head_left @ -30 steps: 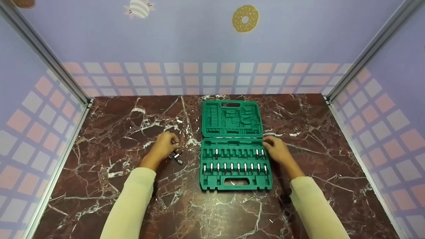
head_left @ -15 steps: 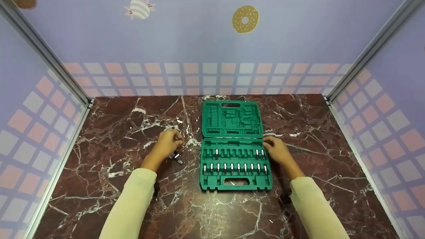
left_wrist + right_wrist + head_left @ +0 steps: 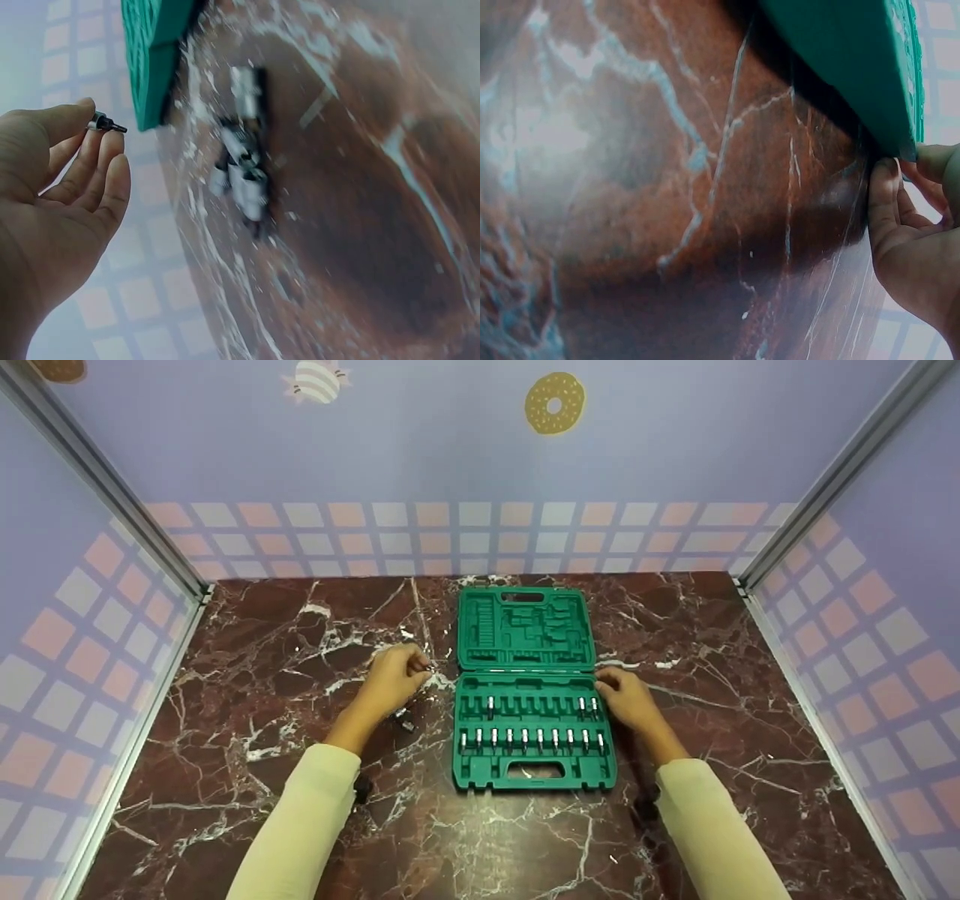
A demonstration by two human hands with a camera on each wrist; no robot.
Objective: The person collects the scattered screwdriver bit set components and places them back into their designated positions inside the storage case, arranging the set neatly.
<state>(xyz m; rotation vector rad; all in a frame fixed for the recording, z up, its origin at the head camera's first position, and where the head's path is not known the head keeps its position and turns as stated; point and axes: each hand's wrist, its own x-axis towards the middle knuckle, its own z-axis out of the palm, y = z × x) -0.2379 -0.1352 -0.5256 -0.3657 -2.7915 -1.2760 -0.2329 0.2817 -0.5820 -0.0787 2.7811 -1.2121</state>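
My left hand (image 3: pixel 394 679) is over the table left of the open green tool case (image 3: pixel 536 785). In the left wrist view, its thumb and index finger pinch a small bit socket (image 3: pixel 103 122), silver with a dark narrow tip. The other fingers curve loosely. Below that hand lies a small pile of loose bit sockets (image 3: pixel 247 176), partly hidden by the wrist in the head view. My right hand (image 3: pixel 628 701) holds the case's right edge near the hinge, thumb on top and fingers against the side. Part of that grip is hidden.
Several bit sockets (image 3: pixel 525 738) stand in the case's front row. The back row holds 3, one bit socket (image 3: pixel 491 706) at left and two at right, with bare slots between. The lid (image 3: pixel 525 622) lies open towards the wall. Patterned panels border the marbled table (image 3: pixel 300 825).
My left hand has risen off the pile and moved right and away from me, towards the case, with the bit socket. My right hand stays at the case edge.
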